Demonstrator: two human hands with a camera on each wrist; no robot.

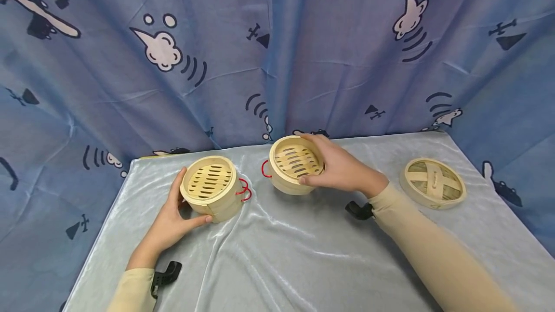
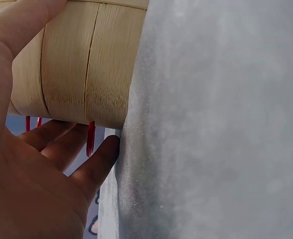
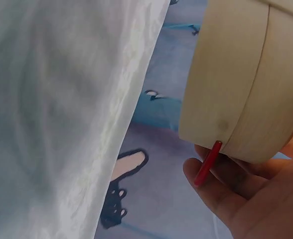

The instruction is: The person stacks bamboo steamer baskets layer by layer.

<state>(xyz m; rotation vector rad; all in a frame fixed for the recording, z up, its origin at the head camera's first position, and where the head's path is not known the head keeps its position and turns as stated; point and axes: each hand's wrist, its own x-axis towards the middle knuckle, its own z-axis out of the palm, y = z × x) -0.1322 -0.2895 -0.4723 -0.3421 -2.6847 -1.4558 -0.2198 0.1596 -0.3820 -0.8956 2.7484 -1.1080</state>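
Note:
On the grey cloth at the left stands a round bamboo steamer (image 1: 221, 211) with a slatted top and red loop handles on its right side. My left hand (image 1: 169, 225) grips it, thumb at the front and fingers round the left side. Seams run along its wall (image 2: 67, 64) in the left wrist view. My right hand (image 1: 336, 165) holds a second bamboo steamer basket (image 1: 286, 184), slightly tilted, thumb near the front rim and fingers behind. The right wrist view shows this basket (image 3: 226, 74) raised off the cloth, a red handle (image 3: 209, 163) beside the fingers.
A round bamboo lid (image 1: 435, 184) with a woven cross band lies on the cloth at the right. Grey velvety cloth (image 1: 277, 264) covers the table. A blue patterned curtain (image 1: 234, 61) hangs behind and at both sides.

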